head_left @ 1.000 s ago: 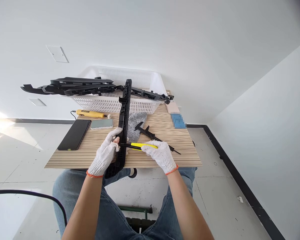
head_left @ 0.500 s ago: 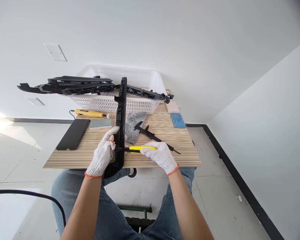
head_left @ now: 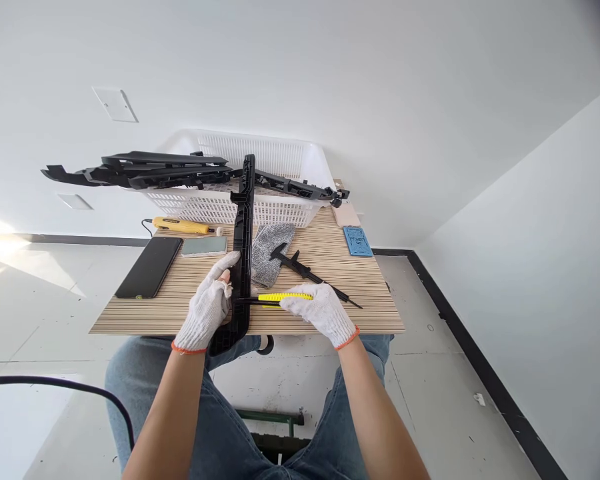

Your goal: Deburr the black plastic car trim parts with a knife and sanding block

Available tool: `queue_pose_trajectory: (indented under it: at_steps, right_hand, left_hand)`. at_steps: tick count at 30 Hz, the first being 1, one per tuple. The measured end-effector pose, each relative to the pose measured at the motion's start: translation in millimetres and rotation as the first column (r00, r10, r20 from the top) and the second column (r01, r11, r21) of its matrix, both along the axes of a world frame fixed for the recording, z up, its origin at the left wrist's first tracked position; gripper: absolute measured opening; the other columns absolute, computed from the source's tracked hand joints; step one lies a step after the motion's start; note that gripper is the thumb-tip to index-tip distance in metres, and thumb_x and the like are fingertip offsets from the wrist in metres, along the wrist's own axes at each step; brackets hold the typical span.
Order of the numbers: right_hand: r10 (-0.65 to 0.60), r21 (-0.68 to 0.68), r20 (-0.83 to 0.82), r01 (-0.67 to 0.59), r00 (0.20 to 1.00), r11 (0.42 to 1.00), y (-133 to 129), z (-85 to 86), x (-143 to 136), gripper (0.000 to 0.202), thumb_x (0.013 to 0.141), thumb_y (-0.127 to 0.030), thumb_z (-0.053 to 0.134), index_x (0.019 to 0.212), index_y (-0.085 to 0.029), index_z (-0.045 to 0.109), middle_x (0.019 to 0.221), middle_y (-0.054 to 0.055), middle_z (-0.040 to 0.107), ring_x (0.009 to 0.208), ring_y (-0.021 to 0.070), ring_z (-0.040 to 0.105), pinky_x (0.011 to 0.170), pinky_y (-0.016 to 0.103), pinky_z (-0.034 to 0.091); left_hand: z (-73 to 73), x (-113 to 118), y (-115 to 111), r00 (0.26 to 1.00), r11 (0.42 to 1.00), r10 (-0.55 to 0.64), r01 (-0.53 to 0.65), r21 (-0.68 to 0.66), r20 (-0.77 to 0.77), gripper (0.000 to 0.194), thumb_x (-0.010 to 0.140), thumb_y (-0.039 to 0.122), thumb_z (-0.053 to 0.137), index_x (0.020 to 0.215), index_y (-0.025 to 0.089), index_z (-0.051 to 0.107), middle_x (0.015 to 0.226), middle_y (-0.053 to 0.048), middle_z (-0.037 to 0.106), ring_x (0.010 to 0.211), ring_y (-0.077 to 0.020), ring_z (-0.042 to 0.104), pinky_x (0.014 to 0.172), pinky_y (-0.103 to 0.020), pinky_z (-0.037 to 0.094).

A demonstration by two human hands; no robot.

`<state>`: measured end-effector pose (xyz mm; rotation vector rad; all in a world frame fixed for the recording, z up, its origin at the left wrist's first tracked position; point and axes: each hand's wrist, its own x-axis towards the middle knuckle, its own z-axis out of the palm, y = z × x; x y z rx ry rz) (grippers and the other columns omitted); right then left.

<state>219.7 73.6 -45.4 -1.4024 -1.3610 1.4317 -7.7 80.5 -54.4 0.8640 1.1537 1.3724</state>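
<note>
In a white knitted glove, my left hand [head_left: 210, 300] grips a long black plastic trim piece [head_left: 243, 227] by its lower left side. The piece stands lengthwise away from me, its near end past the table's front edge. My right hand [head_left: 317, 310], gloved too, is closed around a tool with a yellow and black handle [head_left: 285, 297]. The tool's dark shaft points left and its tip meets the trim piece beside my left fingers; the tip's shape is hidden. Beyond my right hand lies a black caliper [head_left: 300, 268], partly on a grey speckled cloth [head_left: 270, 267].
A white basket [head_left: 220, 210] at the back of the table [head_left: 360, 313] carries several black trim pieces [head_left: 160, 170] overhanging its left side. A yellow corded tool [head_left: 181, 226], a black phone [head_left: 150, 268], a grey-green slab [head_left: 205, 246] and a blue packet [head_left: 357, 241] lie around.
The whole view has shifted slightly. Both hands keep their holds, and the tool's tip stays at the same spot on the trim piece.
</note>
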Motion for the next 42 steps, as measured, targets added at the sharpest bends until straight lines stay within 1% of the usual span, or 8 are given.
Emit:
queue_pose_trajectory:
  at_steps: [4,15,19,22,30,32,39,42]
  right_hand:
    - [-0.045,-0.028,-0.021,0.045,0.999,0.999,1.2,-0.5,0.7,0.043,0.06,-0.048,0.082,0.084,-0.013,0.082,0.061,0.001,0.06,0.052,0.0095,0.042,0.045,0.024,0.033]
    - [-0.084,0.006,-0.011,0.084,0.996,0.996,0.6,-2.8,0.2,0.046,0.065,-0.054,0.078,0.087,-0.013,0.082,0.061,0.002,0.06,0.053,0.011,0.045,0.046,0.025,0.033]
    - [-0.042,0.0,0.006,0.042,0.999,0.999,0.5,0.1,0.6,0.042,0.063,-0.051,0.079,0.082,-0.013,0.081,0.058,0.001,0.058,0.052,0.0103,0.043,0.046,0.025,0.033]
    - [-0.087,-0.018,-0.027,0.086,0.996,0.996,0.0,0.9,0.6,0.044,0.063,-0.051,0.078,0.084,-0.013,0.081,0.058,0.0,0.057,0.052,0.0102,0.042,0.046,0.025,0.033]
    - [-0.061,-0.04,-0.018,0.06,0.998,0.997,1.5,-3.0,1.5,0.045,0.067,-0.054,0.077,0.086,-0.013,0.08,0.057,0.0,0.058,0.05,0.0094,0.041,0.044,0.024,0.031]
    - [-0.02,-0.039,-0.002,0.02,1.0,0.999,2.0,-3.5,1.8,0.043,0.067,-0.052,0.078,0.084,-0.013,0.08,0.056,0.0,0.058,0.049,0.0092,0.041,0.044,0.024,0.031]
    - [-0.035,-0.024,-0.021,0.035,0.999,0.999,1.1,-3.6,1.8,0.044,0.067,-0.053,0.078,0.084,-0.013,0.08,0.057,0.0,0.059,0.049,0.009,0.041,0.044,0.024,0.03]
    - [-0.102,-0.033,-0.045,0.101,0.994,0.994,0.8,-2.7,1.5,0.047,0.066,-0.055,0.077,0.087,-0.012,0.08,0.056,0.0,0.058,0.048,0.0092,0.041,0.043,0.024,0.03]
  left_hand:
    - [-2.2,-2.0,0.8,1.0,1.0,0.011,-0.011,0.009,-0.01,0.051,0.078,0.036,0.069,0.126,0.02,0.069,0.071,0.001,0.06,0.049,-0.0095,0.039,0.044,-0.023,0.044]
    - [-1.3,-1.2,-1.6,0.997,1.0,0.008,-0.006,0.03,-0.071,0.049,0.082,0.038,0.064,0.128,0.021,0.067,0.066,0.002,0.056,0.048,-0.0111,0.042,0.044,-0.025,0.049]
    - [-3.6,-1.9,-1.3,0.992,0.998,0.015,-0.008,0.057,-0.126,0.051,0.083,0.04,0.064,0.13,0.02,0.066,0.066,0.002,0.057,0.05,-0.0117,0.045,0.048,-0.025,0.052]
    - [-3.4,-2.0,-1.6,0.994,0.999,0.002,0.003,0.042,-0.11,0.054,0.084,0.04,0.063,0.133,0.019,0.064,0.067,0.002,0.058,0.052,-0.0124,0.048,0.051,-0.027,0.054]
    - [1.0,-0.6,-2.8,0.999,1.0,-0.012,0.011,-0.01,-0.034,0.053,0.082,0.038,0.066,0.132,0.021,0.064,0.072,0.0,0.061,0.054,-0.0144,0.05,0.049,-0.028,0.052]
    - [1.1,-0.3,-2.5,1.0,1.0,-0.007,0.007,-0.005,-0.03,0.052,0.081,0.038,0.067,0.13,0.021,0.066,0.074,-0.001,0.063,0.054,-0.0138,0.049,0.048,-0.027,0.051]
    - [-1.5,-3.3,-2.0,0.999,1.0,-0.009,0.009,0.012,-0.053,0.053,0.079,0.033,0.067,0.131,0.02,0.065,0.082,-0.003,0.067,0.058,-0.0149,0.052,0.049,-0.026,0.051]
    - [-2.0,-4.4,-2.2,0.998,1.0,-0.017,0.017,0.007,-0.054,0.055,0.081,0.033,0.065,0.134,0.019,0.063,0.078,-0.002,0.066,0.059,-0.0157,0.053,0.051,-0.027,0.052]
